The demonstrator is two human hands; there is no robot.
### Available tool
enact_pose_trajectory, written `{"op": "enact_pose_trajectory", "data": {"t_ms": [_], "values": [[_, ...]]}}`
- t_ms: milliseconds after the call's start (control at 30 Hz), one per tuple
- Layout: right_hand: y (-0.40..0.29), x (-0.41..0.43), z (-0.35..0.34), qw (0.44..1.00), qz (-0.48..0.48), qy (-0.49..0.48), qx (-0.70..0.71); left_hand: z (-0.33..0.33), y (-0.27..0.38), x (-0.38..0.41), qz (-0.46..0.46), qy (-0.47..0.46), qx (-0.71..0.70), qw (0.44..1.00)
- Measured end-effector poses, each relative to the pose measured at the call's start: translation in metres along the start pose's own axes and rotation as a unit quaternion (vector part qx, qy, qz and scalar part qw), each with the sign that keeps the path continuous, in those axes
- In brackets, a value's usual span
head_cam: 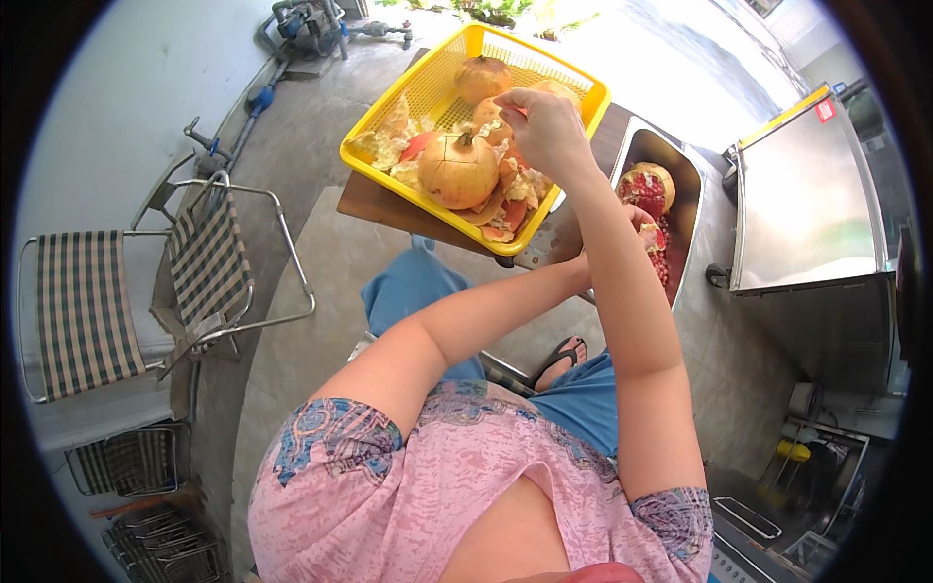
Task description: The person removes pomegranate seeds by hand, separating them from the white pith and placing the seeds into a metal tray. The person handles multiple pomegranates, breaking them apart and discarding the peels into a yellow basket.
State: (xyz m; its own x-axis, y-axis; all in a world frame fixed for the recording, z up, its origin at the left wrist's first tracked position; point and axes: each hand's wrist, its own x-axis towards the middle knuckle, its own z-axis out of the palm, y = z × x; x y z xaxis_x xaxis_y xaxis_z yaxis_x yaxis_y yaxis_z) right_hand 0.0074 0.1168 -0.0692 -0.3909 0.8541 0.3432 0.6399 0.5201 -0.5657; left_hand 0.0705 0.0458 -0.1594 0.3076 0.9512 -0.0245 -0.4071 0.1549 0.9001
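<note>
My left arm crosses under my right one. My left hand (638, 218) is over a deep metal pan (628, 138) on the right, holding a piece of pomegranate (653, 237) with red flesh. Loose red pomegranate seeds (662, 266) lie in the pan, and an opened pomegranate (647, 188) shows its seeds just beyond. My right hand (548, 131) hangs above a yellow plastic basket (358, 151), its fingers bent inward; whether they pinch anything small is unclear. In the basket a whole pomegranate (459, 171) with scored skin sits among peel scraps (514, 211) and several other pomegranates (483, 79).
Basket and pan rest on a low wooden surface (408, 218) before my knees. Metal-framed chairs with checked fabric (211, 255) stand to the left. A wheeled metal cabinet (809, 204) is on the right. Pipes and a pump (302, 29) run along the left wall.
</note>
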Motion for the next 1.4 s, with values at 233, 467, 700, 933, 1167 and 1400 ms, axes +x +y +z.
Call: {"op": "enact_pose_trajectory", "data": {"t_ms": [233,467,700,933,1167,1400], "values": [[0.033,-0.054,-0.082,0.978,0.093,0.106,0.154,-0.008,0.005,0.000,0.064,-0.035,-0.033,0.997],[0.105,-0.163,-0.114,0.911,0.246,0.189,0.272,-0.004,0.011,-0.003,0.034,-0.031,-0.090,0.995],[0.105,-0.173,-0.094,0.929,0.209,0.172,0.254,-0.003,0.010,-0.006,0.016,-0.051,-0.001,0.999],[0.119,-0.177,-0.090,0.902,0.225,0.173,0.326,-0.002,0.012,-0.006,0.004,-0.049,0.048,0.998],[0.118,-0.180,-0.092,0.867,0.231,0.200,0.394,0.002,0.014,-0.007,0.023,-0.027,0.020,0.999],[0.111,-0.183,-0.089,0.854,0.249,0.219,0.401,0.003,0.011,-0.006,0.068,-0.011,0.000,0.998]]}}
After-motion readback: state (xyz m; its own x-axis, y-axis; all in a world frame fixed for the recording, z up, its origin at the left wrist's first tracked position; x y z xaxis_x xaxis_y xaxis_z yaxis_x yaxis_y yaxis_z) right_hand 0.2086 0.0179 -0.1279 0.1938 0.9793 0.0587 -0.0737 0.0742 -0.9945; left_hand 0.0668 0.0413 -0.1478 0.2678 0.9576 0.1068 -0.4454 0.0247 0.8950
